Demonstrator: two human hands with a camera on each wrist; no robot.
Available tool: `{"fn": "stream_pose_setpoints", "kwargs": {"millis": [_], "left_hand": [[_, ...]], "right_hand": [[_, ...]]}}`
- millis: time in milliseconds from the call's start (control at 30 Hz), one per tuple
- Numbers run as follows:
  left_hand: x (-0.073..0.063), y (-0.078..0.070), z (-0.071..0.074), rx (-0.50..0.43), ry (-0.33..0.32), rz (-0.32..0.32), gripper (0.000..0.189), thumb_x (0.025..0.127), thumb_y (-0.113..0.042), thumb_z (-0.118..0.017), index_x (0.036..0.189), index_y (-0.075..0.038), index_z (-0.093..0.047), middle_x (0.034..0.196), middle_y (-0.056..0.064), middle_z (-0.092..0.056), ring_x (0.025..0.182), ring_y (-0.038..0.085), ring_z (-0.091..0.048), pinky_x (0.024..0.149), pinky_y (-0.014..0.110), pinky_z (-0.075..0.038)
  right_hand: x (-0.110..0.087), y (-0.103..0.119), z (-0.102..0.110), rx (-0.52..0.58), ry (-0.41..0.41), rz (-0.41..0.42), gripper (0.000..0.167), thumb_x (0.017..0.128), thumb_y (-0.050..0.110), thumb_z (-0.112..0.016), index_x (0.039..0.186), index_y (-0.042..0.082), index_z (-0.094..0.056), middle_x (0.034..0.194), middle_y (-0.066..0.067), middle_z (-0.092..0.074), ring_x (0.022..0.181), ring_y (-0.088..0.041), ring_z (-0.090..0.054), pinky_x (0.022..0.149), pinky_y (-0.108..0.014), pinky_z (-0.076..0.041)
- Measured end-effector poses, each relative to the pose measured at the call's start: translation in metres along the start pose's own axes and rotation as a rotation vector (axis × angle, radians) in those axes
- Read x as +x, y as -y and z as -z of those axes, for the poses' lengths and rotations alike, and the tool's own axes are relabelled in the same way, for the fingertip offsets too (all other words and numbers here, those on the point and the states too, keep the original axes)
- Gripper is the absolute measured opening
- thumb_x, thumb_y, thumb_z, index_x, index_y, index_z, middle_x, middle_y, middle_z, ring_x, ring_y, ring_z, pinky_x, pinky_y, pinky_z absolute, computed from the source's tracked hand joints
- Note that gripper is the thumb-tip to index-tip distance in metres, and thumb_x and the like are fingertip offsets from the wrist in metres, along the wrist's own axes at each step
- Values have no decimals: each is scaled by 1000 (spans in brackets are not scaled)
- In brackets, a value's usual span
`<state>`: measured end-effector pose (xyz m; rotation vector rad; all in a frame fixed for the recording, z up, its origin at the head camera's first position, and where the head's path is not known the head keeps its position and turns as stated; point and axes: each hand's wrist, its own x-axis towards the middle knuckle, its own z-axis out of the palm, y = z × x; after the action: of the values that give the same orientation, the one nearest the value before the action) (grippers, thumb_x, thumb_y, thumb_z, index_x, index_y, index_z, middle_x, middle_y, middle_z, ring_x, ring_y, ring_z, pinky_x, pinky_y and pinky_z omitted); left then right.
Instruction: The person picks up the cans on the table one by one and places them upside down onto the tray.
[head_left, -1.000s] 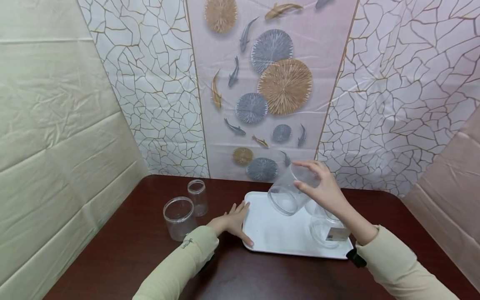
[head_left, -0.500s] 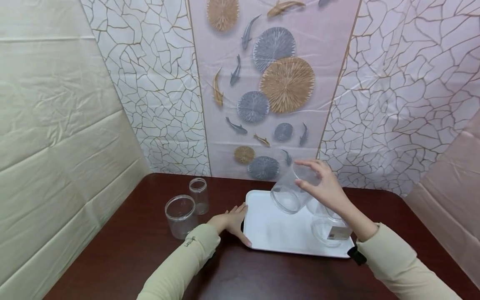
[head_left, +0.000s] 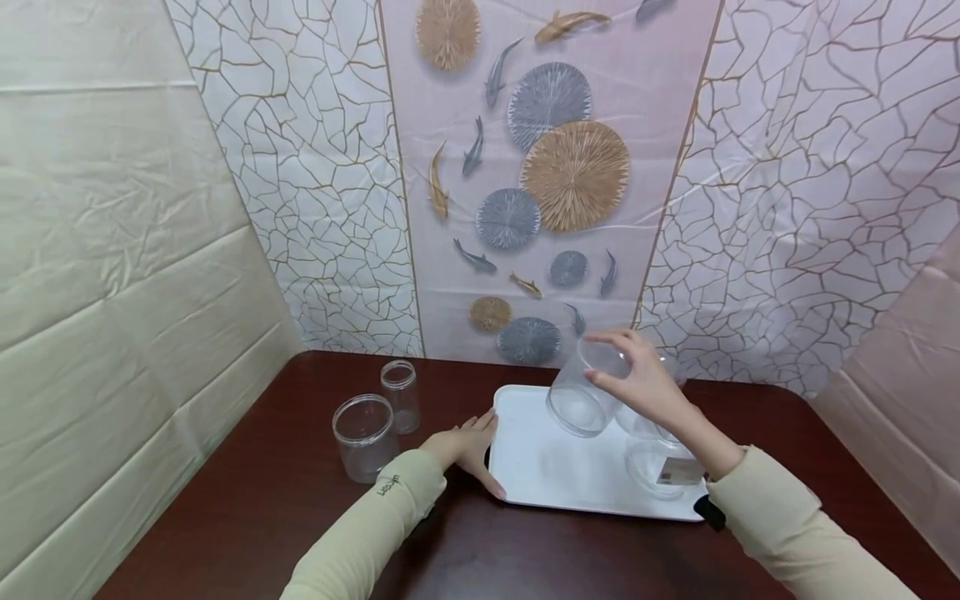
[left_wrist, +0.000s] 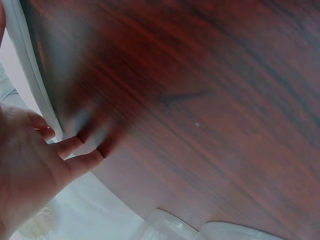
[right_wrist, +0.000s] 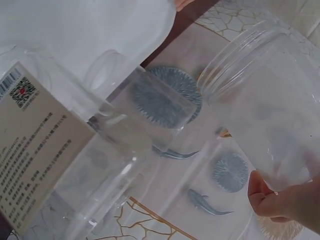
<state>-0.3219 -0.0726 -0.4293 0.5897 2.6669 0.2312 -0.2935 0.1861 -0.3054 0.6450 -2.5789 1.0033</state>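
Note:
My right hand point(head_left: 647, 382) grips a clear plastic jar point(head_left: 573, 385) by its base end, thumb on one side and fingers on the other. The jar is tilted over the white tray point(head_left: 536, 479), its threaded mouth pointing down; the right wrist view shows that mouth at upper left. At the tray's left side lies my left hand point(head_left: 468, 450), fingers spread along the rim and thumb at the front corner. Under my right forearm, a clear jar with a paper label point(right_wrist: 45, 155) stands on the tray. Beside it is a slimmer clear jar point(right_wrist: 167, 107), partly hidden in the head view.
Left of the tray, a wide clear jar point(head_left: 366, 446) and a slim clear jar point(head_left: 401, 400) stand on the dark wooden table point(head_left: 247, 500). A patterned cloth backdrop point(head_left: 517, 275) rises right behind the table's far edge.
The jar in my right hand has come slightly lower over the tray and a little more upright. My left hand keeps its place at the tray's edge.

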Motion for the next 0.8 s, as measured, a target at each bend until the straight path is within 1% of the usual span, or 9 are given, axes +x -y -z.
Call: {"fn": "stream_pose_setpoints", "kwargs": {"millis": [100, 200, 367, 467, 600, 800], "left_hand": [[0, 0, 0, 2, 0, 4, 122, 67, -56, -78, 152, -4, -6, 160, 9, 0, 146, 35, -10, 115, 52, -19], [1, 0, -1, 8, 5, 14, 122, 67, -56, -78, 152, -5, -6, 160, 7, 0, 146, 33, -11, 116, 51, -19], [2, -1, -3, 20, 10, 19, 122, 67, -57, -78, 152, -6, -6, 160, 7, -1, 146, 32, -11, 116, 50, -20], [1, -1, -3, 19, 6, 16, 122, 67, -57, -77, 152, -5, -6, 160, 7, -1, 146, 33, -11, 116, 51, -20], [0, -2, -1, 11, 4, 14, 122, 67, -56, -78, 152, -4, -6, 160, 8, -1, 146, 33, -11, 116, 51, -19], [-3, -3, 2, 2, 3, 13, 121, 68, -54, -78, 152, -4, -6, 160, 8, -1, 146, 34, -11, 116, 52, -18]], "right_hand": [[1, -3, -3, -33, 21, -8, 50, 83, 22, -67, 129, 5, -55, 130, -21, -48, 122, -42, -38, 96, -66, -33], [1, -6, -7, -66, 37, -10, 50, 82, 24, -67, 128, 6, -56, 130, -22, -48, 120, -43, -39, 94, -65, -35], [-1, -10, -12, -83, 44, -3, 49, 81, 22, -68, 126, 6, -58, 128, -24, -49, 119, -44, -38, 92, -65, -36], [-2, -11, -14, -89, 56, -14, 49, 80, 22, -69, 126, 6, -57, 130, -27, -46, 119, -45, -36, 91, -66, -36], [-1, -13, -18, -102, 90, -37, 52, 81, 23, -69, 128, 7, -56, 133, -28, -42, 121, -46, -34, 90, -69, -36], [0, -16, -23, -134, 110, -29, 51, 81, 24, -69, 127, 8, -56, 130, -28, -44, 119, -48, -36, 88, -69, -37]]}}
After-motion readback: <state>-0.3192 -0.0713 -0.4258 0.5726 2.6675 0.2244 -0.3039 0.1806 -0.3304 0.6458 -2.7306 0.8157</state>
